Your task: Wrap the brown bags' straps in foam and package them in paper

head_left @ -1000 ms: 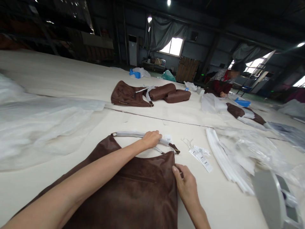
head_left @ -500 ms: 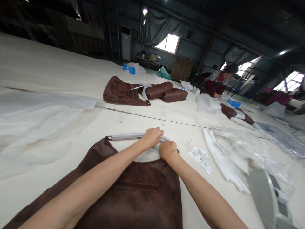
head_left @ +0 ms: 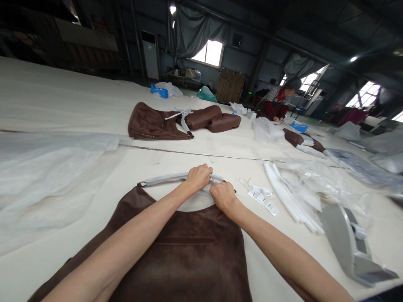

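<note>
A large dark brown bag (head_left: 189,264) lies on the pale table below my arms. Its curved handle (head_left: 165,178) is wrapped in whitish material and arches above the bag's opening. My left hand (head_left: 199,176) is closed around the handle, right of its middle. Just beside it, my right hand (head_left: 223,195) is closed on the wrapped handle near its right end. The fingers of both hands are curled, and part of the handle is hidden under them.
Another brown bag (head_left: 151,121) lies farther back. White tags (head_left: 262,199), white strips (head_left: 291,197), clear plastic (head_left: 327,180) and a grey tape dispenser (head_left: 343,243) are on the right. Translucent sheeting (head_left: 53,180) covers the left. A person (head_left: 277,100) leans over the table's far side.
The view has shifted, so the background and dispenser appear farther left. My hands remain closed on the handle, with my right hand slightly closer to the left one.
</note>
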`<state>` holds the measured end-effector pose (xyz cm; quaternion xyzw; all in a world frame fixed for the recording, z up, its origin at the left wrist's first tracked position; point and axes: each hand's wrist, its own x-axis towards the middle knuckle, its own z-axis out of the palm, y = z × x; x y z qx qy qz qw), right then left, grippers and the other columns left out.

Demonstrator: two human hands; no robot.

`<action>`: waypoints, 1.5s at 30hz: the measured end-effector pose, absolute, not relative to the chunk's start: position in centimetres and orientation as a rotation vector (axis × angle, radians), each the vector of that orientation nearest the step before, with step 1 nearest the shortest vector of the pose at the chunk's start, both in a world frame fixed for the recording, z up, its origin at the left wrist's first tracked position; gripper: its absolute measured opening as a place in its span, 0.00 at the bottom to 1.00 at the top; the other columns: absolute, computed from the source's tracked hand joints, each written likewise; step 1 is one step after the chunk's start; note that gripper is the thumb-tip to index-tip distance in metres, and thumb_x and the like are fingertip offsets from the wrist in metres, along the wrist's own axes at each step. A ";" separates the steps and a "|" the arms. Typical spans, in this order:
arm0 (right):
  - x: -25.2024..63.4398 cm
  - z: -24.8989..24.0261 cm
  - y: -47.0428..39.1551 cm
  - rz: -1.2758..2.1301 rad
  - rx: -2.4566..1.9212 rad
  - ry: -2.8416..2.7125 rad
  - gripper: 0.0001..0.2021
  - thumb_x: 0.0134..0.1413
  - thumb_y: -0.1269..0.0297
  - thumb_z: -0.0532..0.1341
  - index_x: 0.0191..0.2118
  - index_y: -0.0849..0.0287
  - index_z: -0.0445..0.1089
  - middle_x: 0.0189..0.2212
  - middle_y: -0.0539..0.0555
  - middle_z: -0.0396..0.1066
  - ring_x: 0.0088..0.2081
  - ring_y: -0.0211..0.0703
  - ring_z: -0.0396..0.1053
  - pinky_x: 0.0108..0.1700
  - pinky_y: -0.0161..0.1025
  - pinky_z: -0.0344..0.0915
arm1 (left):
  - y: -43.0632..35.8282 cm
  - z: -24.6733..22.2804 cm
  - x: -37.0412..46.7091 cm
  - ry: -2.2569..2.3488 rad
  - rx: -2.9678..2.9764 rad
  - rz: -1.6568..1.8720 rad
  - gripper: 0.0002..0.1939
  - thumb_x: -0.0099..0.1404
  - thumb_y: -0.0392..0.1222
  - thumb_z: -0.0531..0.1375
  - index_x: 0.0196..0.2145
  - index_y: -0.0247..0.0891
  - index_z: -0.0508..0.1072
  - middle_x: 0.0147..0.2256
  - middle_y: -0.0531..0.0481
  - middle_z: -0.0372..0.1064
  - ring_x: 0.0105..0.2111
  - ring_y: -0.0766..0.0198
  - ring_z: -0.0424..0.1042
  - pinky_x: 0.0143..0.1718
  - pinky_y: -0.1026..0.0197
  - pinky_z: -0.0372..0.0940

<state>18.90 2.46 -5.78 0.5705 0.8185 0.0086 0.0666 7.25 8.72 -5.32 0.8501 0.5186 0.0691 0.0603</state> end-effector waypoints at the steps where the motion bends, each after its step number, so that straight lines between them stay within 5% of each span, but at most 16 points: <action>1: 19.3 -5.6 1.7 0.037 1.756 2.473 0.09 0.63 0.74 0.55 0.42 0.66 0.72 0.36 0.63 0.77 0.39 0.50 0.77 0.40 0.43 0.70 | 8.7 -5.4 7.3 1.574 2.568 0.209 0.14 0.66 0.34 0.53 0.44 0.42 0.76 0.45 0.44 0.72 0.44 0.55 0.73 0.44 0.56 0.67; 4: 21.4 -5.5 -1.0 0.069 1.987 2.468 0.12 0.62 0.72 0.51 0.41 0.65 0.72 0.31 0.64 0.77 0.35 0.53 0.77 0.35 0.41 0.68 | 8.7 -5.7 7.4 1.585 2.558 0.206 0.14 0.66 0.34 0.53 0.44 0.43 0.76 0.45 0.44 0.72 0.45 0.55 0.73 0.44 0.56 0.66; 6: 23.6 -6.3 -2.9 -0.094 2.514 2.427 0.11 0.61 0.68 0.50 0.35 0.62 0.70 0.24 0.60 0.75 0.29 0.49 0.75 0.31 0.39 0.67 | 8.8 -6.0 7.5 1.588 2.554 0.202 0.13 0.66 0.35 0.54 0.44 0.43 0.76 0.45 0.44 0.72 0.45 0.54 0.73 0.45 0.55 0.66; 9: 26.9 -8.6 -6.2 -1.052 3.581 1.873 0.10 0.55 0.60 0.53 0.26 0.56 0.63 0.15 0.50 0.66 0.17 0.40 0.64 0.21 0.34 0.60 | 8.5 -6.3 7.6 1.597 2.549 0.195 0.13 0.66 0.35 0.53 0.44 0.41 0.75 0.44 0.42 0.71 0.45 0.52 0.72 0.46 0.53 0.66; 11: 28.5 -10.0 -8.7 -1.797 3.665 1.360 0.12 0.51 0.53 0.57 0.25 0.56 0.63 0.13 0.47 0.62 0.14 0.37 0.57 0.16 0.33 0.53 | 7.9 -6.4 7.8 1.604 2.556 0.218 0.17 0.66 0.33 0.51 0.48 0.39 0.73 0.47 0.39 0.69 0.48 0.50 0.70 0.48 0.50 0.65; 13: 29.3 -10.6 -10.9 -2.027 3.484 1.248 0.15 0.48 0.49 0.61 0.26 0.57 0.66 0.12 0.45 0.61 0.13 0.36 0.55 0.15 0.33 0.50 | 6.8 -6.3 8.2 1.580 2.576 0.257 0.20 0.67 0.32 0.49 0.53 0.37 0.70 0.50 0.37 0.67 0.52 0.48 0.66 0.52 0.49 0.63; 16: 29.7 -10.1 -12.6 -1.595 3.431 1.627 0.18 0.54 0.46 0.59 0.29 0.57 0.70 0.14 0.47 0.63 0.17 0.39 0.60 0.20 0.35 0.58 | 4.7 -6.3 9.5 1.456 2.591 0.242 0.16 0.71 0.40 0.48 0.49 0.39 0.72 0.47 0.40 0.69 0.51 0.51 0.67 0.53 0.52 0.62; 19: 29.5 -9.6 -11.7 -0.774 3.167 2.340 0.16 0.62 0.54 0.53 0.40 0.58 0.74 0.32 0.57 0.75 0.35 0.48 0.73 0.39 0.42 0.69 | 3.0 -6.6 11.5 1.357 2.541 0.150 0.19 0.72 0.51 0.48 0.39 0.40 0.76 0.42 0.43 0.73 0.46 0.53 0.71 0.48 0.54 0.65; 23: 29.2 -10.2 -9.0 -0.265 2.434 2.594 0.24 0.56 0.74 0.53 0.58 0.59 0.68 0.61 0.63 0.63 0.64 0.58 0.56 0.62 0.58 0.55 | 2.6 -7.3 14.1 1.418 2.405 0.090 0.16 0.68 0.51 0.53 0.39 0.38 0.76 0.43 0.40 0.74 0.46 0.48 0.73 0.44 0.52 0.67; 26: 28.8 -9.9 -8.9 -0.440 2.282 2.488 0.20 0.61 0.74 0.51 0.56 0.57 0.70 0.59 0.61 0.67 0.63 0.55 0.60 0.66 0.63 0.47 | 3.1 -7.7 14.8 1.466 2.291 0.097 0.09 0.63 0.40 0.55 0.33 0.37 0.74 0.39 0.39 0.76 0.43 0.47 0.74 0.41 0.52 0.66; 30: 27.4 -8.5 -12.2 -1.035 2.396 2.516 0.21 0.70 0.56 0.47 0.59 0.58 0.67 0.55 0.61 0.71 0.56 0.53 0.68 0.62 0.53 0.59 | 3.3 -7.8 14.4 1.451 2.162 0.220 0.06 0.62 0.38 0.54 0.29 0.38 0.70 0.37 0.41 0.76 0.43 0.49 0.74 0.43 0.53 0.64; 35: 21.5 -9.2 -16.9 -1.456 2.499 2.506 0.37 0.64 0.53 0.56 0.71 0.67 0.46 0.70 0.64 0.45 0.70 0.58 0.46 0.68 0.53 0.52 | 2.4 -7.9 14.0 1.384 1.932 0.447 0.08 0.64 0.40 0.50 0.28 0.40 0.64 0.34 0.45 0.75 0.38 0.55 0.73 0.39 0.57 0.64; 39: 14.4 -10.1 -17.3 -1.585 2.879 2.393 0.34 0.67 0.58 0.50 0.72 0.65 0.38 0.71 0.62 0.38 0.71 0.57 0.40 0.68 0.59 0.50 | 1.4 -7.7 14.2 1.232 1.741 0.547 0.09 0.65 0.42 0.47 0.28 0.41 0.61 0.28 0.49 0.73 0.30 0.59 0.74 0.34 0.60 0.66; 45: 7.9 -10.9 -16.0 -1.866 2.930 2.392 0.34 0.69 0.59 0.47 0.72 0.67 0.32 0.72 0.65 0.28 0.71 0.58 0.34 0.68 0.63 0.47 | 0.5 -6.9 12.7 1.159 1.499 0.561 0.06 0.58 0.44 0.56 0.29 0.40 0.63 0.21 0.52 0.71 0.21 0.61 0.70 0.28 0.61 0.64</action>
